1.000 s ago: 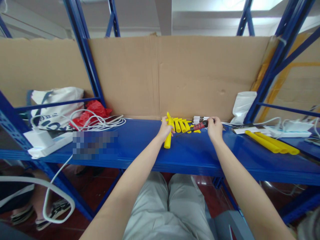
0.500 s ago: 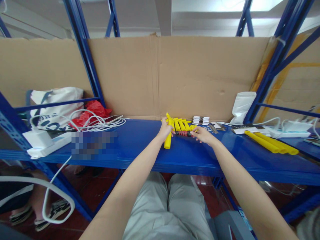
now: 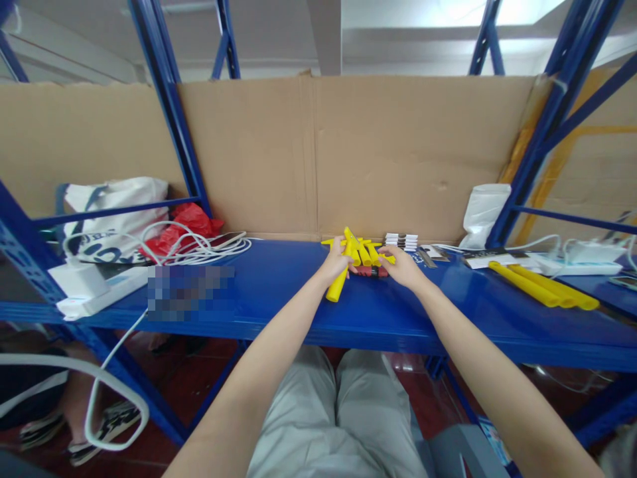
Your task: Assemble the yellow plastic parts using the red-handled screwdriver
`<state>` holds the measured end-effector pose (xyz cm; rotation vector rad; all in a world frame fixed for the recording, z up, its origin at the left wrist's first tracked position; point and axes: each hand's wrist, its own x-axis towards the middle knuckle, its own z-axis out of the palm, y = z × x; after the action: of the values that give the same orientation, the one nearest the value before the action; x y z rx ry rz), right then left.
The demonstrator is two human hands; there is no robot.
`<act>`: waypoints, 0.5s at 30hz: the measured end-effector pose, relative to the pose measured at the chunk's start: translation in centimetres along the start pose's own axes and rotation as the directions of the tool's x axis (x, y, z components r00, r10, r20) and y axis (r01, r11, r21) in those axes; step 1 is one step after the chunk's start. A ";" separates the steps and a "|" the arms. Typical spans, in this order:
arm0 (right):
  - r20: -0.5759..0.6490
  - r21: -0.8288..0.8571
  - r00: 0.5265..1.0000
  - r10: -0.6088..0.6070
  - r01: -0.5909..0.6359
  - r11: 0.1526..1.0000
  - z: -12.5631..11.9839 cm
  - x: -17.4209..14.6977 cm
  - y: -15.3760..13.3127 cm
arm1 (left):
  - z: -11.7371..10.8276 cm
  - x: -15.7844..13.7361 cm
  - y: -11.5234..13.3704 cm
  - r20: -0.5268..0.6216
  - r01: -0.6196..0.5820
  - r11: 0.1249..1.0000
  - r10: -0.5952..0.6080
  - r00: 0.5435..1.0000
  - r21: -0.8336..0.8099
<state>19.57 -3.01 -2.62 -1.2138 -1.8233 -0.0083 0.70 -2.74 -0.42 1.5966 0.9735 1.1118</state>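
Note:
My left hand is closed round a yellow tube-shaped handle, which slants with its wide end toward me. Just right of it, a red-and-black tool handle lies crosswise on the blue shelf, its ends partly hidden by my hands. My right hand is beside that tool, fingertips drawn together on a small yellow piece whose kind I cannot make out. Behind the red-and-black tool, several yellow T-shaped pieces lie in a row.
Small white stacked pieces stand behind my right hand. Long yellow tubes lie at the right, near a power strip. A white pouch leans on the cardboard. At the left are coiled white cables and a red bag.
The red-and-black tool has gone from between my hands to lying lower on the shelf. My right hand has shifted slightly left and up to the yellow pieces; the yellow handle tilts more.

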 end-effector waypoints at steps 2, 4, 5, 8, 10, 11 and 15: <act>-0.003 0.009 0.999 -0.049 0.049 0.999 0.2 0.6 -0.8 | 0.0 0.1 -0.2 0.014 -0.011 1.000 0.011 1.000 0.007; 0.011 0.017 0.996 -0.091 0.090 0.996 0.3 1.6 -1.8 | 0.1 0.2 -0.3 0.026 -0.022 1.000 0.022 0.999 0.012; 0.015 0.022 0.994 -0.107 0.106 0.994 0.4 2.2 -2.3 | 0.1 0.2 -0.3 0.031 -0.027 1.000 0.026 0.999 0.015; 0.009 0.047 0.991 -0.136 0.136 0.990 0.7 3.9 -3.7 | 0.1 0.2 -0.5 0.040 -0.037 0.999 0.036 0.999 0.015; 0.015 0.064 0.989 -0.148 0.147 0.987 1.1 4.6 -4.3 | 0.1 0.2 -0.5 0.036 -0.040 0.999 0.039 0.999 0.017; 0.025 0.072 0.988 -0.152 0.150 0.986 1.3 4.8 -4.5 | 0.0 0.2 -0.6 0.033 -0.045 0.999 0.044 0.998 0.019; 0.027 0.116 0.992 -0.123 0.120 0.986 2.3 4.6 -4.4 | 0.1 0.1 -0.5 0.042 -0.047 0.999 0.046 0.998 0.027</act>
<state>14.38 -0.86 1.12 -1.0275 -1.8983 0.0475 0.75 -2.50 -0.84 1.6664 0.9323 1.0967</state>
